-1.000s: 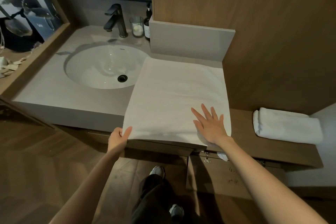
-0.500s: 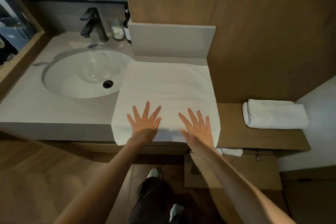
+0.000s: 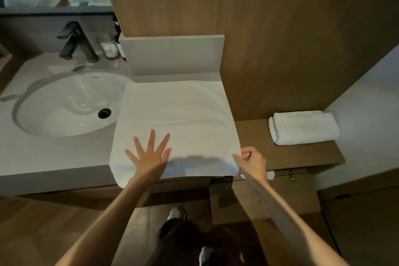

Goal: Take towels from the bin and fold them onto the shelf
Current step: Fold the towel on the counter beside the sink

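A white towel (image 3: 177, 119) lies spread flat on the grey counter to the right of the sink, its near edge hanging over the counter front. My left hand (image 3: 151, 155) presses flat on the towel's near left part with fingers spread. My right hand (image 3: 251, 161) pinches the towel's near right corner between thumb and fingers. A second white towel (image 3: 303, 127), folded, rests on the low wooden shelf (image 3: 259, 136) to the right.
An oval sink (image 3: 64, 106) with a black faucet (image 3: 75, 43) takes up the left of the grey counter (image 3: 43, 157). A glass (image 3: 108, 46) and a dark bottle stand behind it. A wooden wall panel rises behind the towel. A wooden cabinet sits below the shelf.
My right hand slid from lying flat on the towel to its near right corner and pinched it. My left hand stays pressed flat on the towel.
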The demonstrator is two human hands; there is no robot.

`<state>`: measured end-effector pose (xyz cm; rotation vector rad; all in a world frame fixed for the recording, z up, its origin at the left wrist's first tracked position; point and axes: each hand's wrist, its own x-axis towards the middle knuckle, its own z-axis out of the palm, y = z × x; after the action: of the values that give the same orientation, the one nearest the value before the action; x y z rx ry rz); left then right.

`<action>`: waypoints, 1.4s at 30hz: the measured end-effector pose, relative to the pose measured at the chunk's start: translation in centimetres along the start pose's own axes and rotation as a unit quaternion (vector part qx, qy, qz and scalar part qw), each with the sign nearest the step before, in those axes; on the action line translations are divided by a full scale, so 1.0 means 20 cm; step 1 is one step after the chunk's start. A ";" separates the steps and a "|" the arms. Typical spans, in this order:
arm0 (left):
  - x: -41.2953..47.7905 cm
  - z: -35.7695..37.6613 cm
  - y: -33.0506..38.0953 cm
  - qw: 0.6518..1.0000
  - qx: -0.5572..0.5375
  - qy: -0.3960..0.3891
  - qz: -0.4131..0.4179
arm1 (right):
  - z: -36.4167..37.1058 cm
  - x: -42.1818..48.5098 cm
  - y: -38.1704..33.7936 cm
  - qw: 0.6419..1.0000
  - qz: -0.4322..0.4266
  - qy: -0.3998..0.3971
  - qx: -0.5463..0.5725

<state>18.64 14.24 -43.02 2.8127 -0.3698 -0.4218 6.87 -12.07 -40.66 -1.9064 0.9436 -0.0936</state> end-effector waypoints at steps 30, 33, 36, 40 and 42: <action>0.13 0.06 0.62 0.992 -0.028 -0.115 0.042 | 0.16 -0.04 0.06 0.991 0.055 -0.018 0.122; 0.13 0.06 0.61 0.991 -0.003 -0.120 0.051 | 0.13 -0.04 0.08 0.995 0.029 -0.070 0.059; 0.12 0.05 0.58 0.992 0.014 -0.109 0.063 | 0.05 -0.05 0.09 0.996 0.007 -0.093 0.009; 0.12 0.07 0.59 0.994 0.032 -0.092 0.056 | -0.04 -0.08 0.07 0.992 -0.070 -0.091 -0.061; 0.12 0.04 0.62 0.994 -0.008 -0.100 0.039 | -0.06 -0.08 0.06 0.992 -0.066 -0.092 -0.052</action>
<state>18.06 1.86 -40.73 2.7374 -0.5150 -0.6878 4.58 -12.12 -40.52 -2.0339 0.7098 0.0528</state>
